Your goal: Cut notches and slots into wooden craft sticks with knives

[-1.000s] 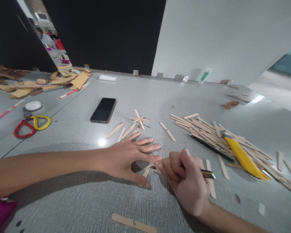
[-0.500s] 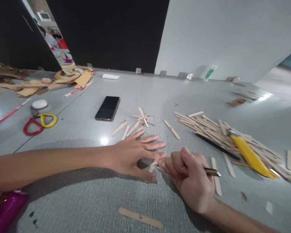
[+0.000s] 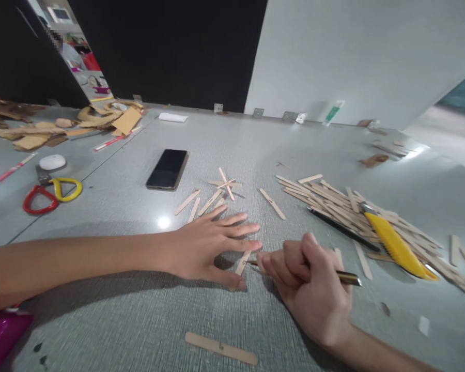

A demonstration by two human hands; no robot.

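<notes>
On my feed the left hand is nearer, spread flat, thumb and forefinger over the stick, which lies just below frame centre, slanting lower left to upper right; rightward, the right hand clenches the tool, tip toward it.

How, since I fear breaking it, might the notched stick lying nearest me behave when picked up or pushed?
The notched stick looks slim, so is probably light. Its flat shape suggests sliding rather than rolling. It might snap at the cut near its middle.
</notes>
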